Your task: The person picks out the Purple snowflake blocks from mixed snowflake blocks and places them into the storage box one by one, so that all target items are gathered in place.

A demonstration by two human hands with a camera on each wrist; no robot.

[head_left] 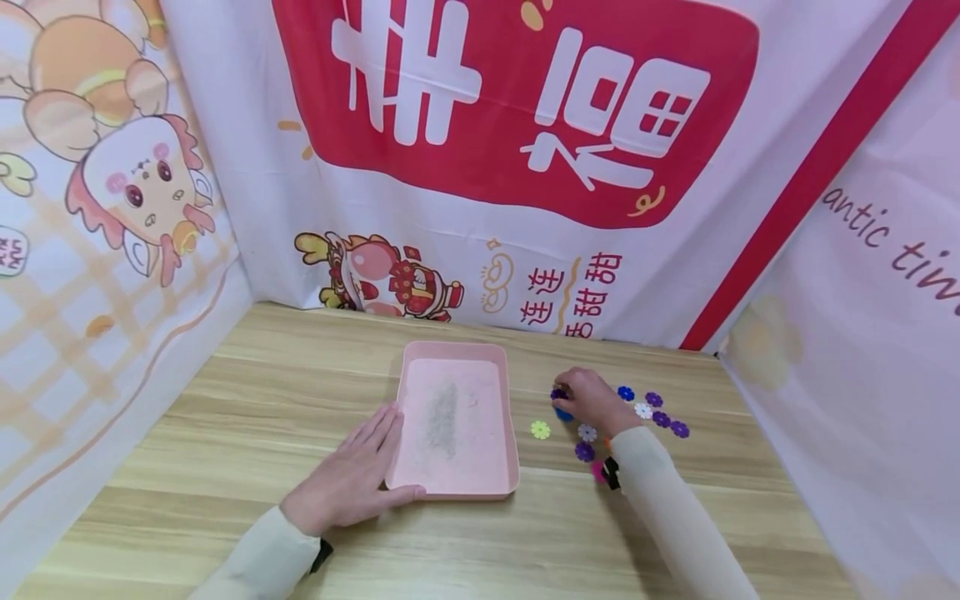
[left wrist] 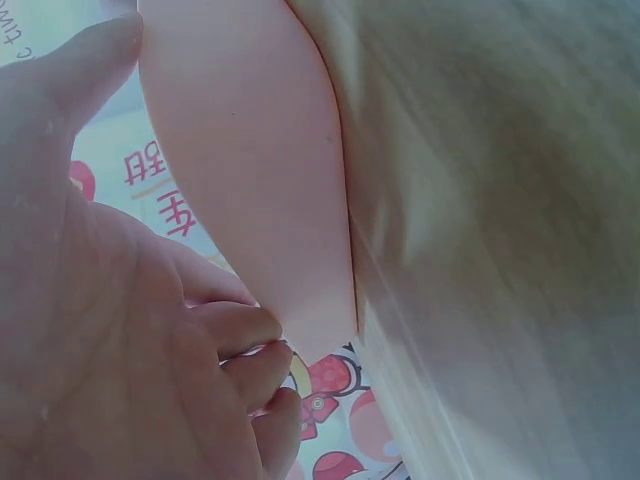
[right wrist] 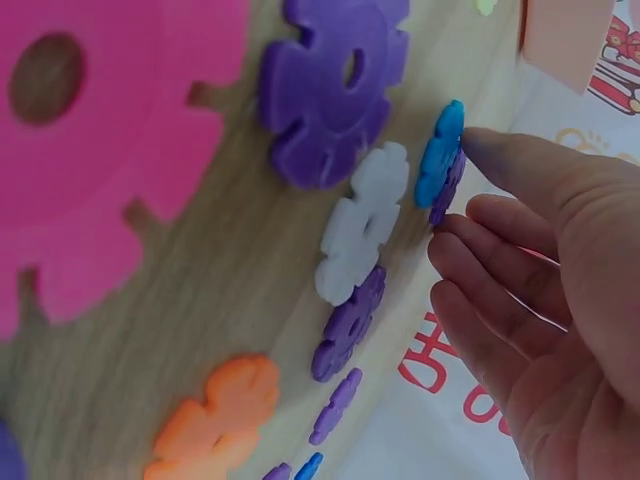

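A shallow pink tray (head_left: 457, 492) stands on the wooden table. My left hand (head_left: 356, 471) rests against its near left corner, fingers along the left side and thumb at the near rim; the left wrist view shows the tray wall (left wrist: 260, 180) beside that hand. To the right of the tray, my right hand (head_left: 596, 400) pinches a purple flower-shaped disc (right wrist: 448, 190) between thumb and fingers. A blue flower-shaped disc (right wrist: 438, 155) overlaps it, close by the thumb tip. Near this hand lie a yellow-green disc (head_left: 540, 430), a pale disc (head_left: 587, 432) and a purple one (head_left: 584, 452).
Several more discs, blue (head_left: 626, 392), white (head_left: 643, 411) and purple (head_left: 679, 429), lie right of the right hand. A pink disc (right wrist: 120, 120) and an orange disc (right wrist: 220, 410) sit near the right wrist. Printed cloth (head_left: 480, 200) hangs behind the table and at both sides.
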